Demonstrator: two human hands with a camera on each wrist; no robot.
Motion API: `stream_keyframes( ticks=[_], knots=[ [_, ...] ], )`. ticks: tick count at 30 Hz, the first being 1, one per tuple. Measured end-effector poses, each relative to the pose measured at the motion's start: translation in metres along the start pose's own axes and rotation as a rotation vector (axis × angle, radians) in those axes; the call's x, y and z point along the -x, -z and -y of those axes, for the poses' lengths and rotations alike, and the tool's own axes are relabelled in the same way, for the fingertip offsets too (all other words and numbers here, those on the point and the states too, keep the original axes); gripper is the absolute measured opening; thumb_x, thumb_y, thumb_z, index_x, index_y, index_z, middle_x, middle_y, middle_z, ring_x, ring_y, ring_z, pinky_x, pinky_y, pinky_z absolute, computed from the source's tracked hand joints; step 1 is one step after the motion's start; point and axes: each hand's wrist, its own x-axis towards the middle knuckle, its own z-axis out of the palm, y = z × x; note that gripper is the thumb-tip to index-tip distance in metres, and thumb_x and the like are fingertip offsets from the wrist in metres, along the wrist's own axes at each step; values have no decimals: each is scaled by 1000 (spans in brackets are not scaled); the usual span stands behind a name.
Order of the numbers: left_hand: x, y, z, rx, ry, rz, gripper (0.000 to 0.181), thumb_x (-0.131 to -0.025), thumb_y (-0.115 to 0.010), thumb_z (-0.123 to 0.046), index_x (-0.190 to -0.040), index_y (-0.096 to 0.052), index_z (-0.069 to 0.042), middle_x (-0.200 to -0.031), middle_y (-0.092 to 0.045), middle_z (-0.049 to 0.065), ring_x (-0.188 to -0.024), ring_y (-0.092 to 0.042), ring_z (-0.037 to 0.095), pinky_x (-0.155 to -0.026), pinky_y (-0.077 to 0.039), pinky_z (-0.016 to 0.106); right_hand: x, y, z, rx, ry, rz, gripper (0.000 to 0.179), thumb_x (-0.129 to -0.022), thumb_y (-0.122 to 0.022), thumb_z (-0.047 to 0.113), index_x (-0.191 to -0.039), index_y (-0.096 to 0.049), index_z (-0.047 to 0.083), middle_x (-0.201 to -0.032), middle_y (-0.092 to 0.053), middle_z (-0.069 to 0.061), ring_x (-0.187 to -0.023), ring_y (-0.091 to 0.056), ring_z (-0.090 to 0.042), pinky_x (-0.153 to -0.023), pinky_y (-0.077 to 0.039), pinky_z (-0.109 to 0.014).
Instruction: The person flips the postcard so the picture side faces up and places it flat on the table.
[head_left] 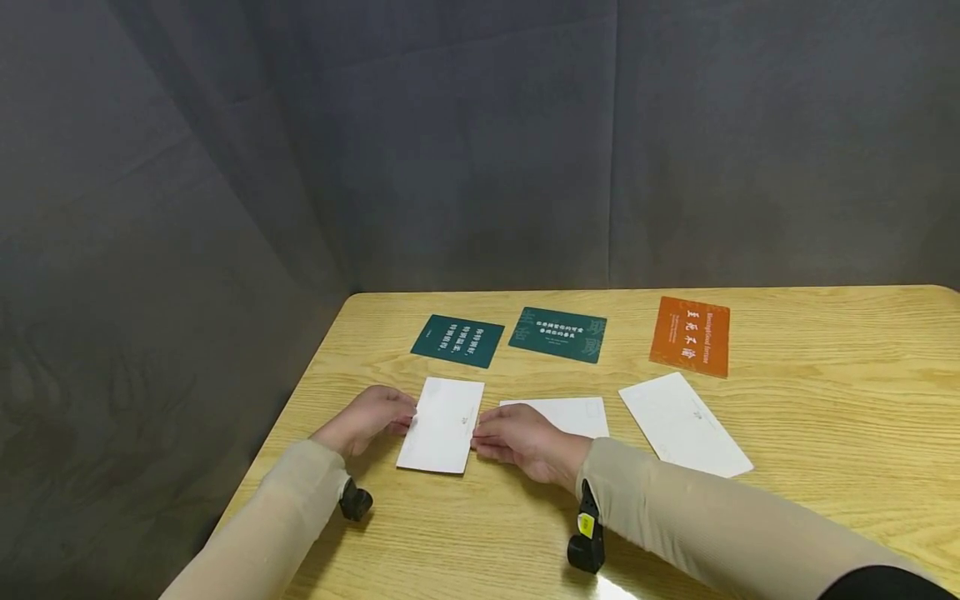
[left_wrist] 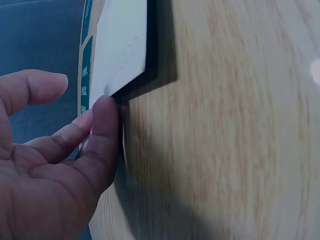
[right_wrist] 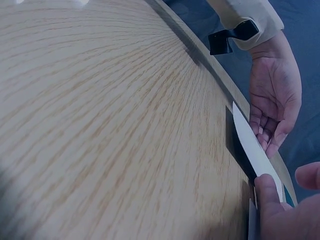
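A white-faced postcard point(head_left: 441, 425) lies between my two hands, its near edge tilted up from the wooden table and casting a shadow. My left hand point(head_left: 372, 414) pinches its left edge; in the left wrist view one digit point(left_wrist: 105, 122) touches the card's corner while another stands apart from it. At the right edge, my right hand point(head_left: 528, 442) pinches the same postcard point(right_wrist: 255, 150) by the fingertips. Part of a second white postcard point(head_left: 570, 414) shows behind the right hand and wrist, which cover its rest.
Farther back lie two green postcards point(head_left: 459, 340) point(head_left: 558, 334) and an orange postcard point(head_left: 690, 337) with printed characters. Another white postcard point(head_left: 686, 423) lies slanted beyond the right forearm. A grey curtain point(head_left: 480, 150) hangs behind the wooden table point(head_left: 840, 400).
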Motion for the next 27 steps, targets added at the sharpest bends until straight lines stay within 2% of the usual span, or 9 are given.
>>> stream_keyframes(
  ticks=[8,15,21,27],
  knots=[
    [-1,1,3,25,1,-17,33,-101,-56,-1,-127,-58,18,-109,-64,18,-90,-60,21,-85,-57,34,0,-3,2,18,0,-38,18,-102,-57,-5,-118,-58,-13,-100,-66,-17,-85,-68,-18,-82,-59,-30],
    [0,3,7,47,-7,1,37,-100,-57,0,-131,-56,19,-101,-63,13,-80,-58,16,-76,-54,28,-2,-2,0,28,3,-38,20,-102,-56,-4,-120,-58,-13,-100,-67,-17,-84,-67,-17,-80,-59,-28],
    [-2,5,5,82,-8,-5,37,-99,-58,1,-132,-56,18,-105,-66,16,-81,-60,17,-75,-56,26,-7,4,2,35,-5,-61,21,-104,-55,-3,-122,-59,-13,-102,-69,-19,-83,-67,-16,-77,-58,-24],
    [-4,4,-1,133,-27,11,38,-99,-61,1,-134,-56,15,-108,-64,16,-83,-59,18,-76,-55,25,-12,9,7,13,-2,-64,20,-105,-53,-2,-120,-60,-13,-95,-69,-15,-75,-66,-12,-70,-57,-20]
  ],
)
